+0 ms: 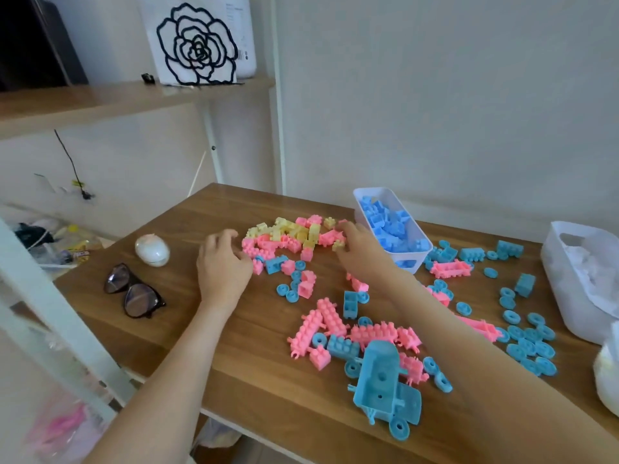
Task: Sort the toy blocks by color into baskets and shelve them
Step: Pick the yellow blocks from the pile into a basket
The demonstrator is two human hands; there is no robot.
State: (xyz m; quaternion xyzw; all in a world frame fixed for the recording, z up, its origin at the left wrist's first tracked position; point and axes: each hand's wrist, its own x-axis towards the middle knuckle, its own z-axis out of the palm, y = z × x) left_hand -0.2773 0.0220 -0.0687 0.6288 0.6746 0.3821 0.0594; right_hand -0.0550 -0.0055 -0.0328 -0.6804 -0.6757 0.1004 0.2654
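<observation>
free: bare table [251, 380] front-left | blocked: glasses [134, 291] left, blue-block basket [413, 257] right of pile [294, 234]

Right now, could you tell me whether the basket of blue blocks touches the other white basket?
Apart: the head view shows tabletop between the blue-block basket and the white basket.

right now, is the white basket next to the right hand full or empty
Mostly full: the white basket holds a heap of blue blocks reaching close to its rim, with no other colour visible inside.
</observation>
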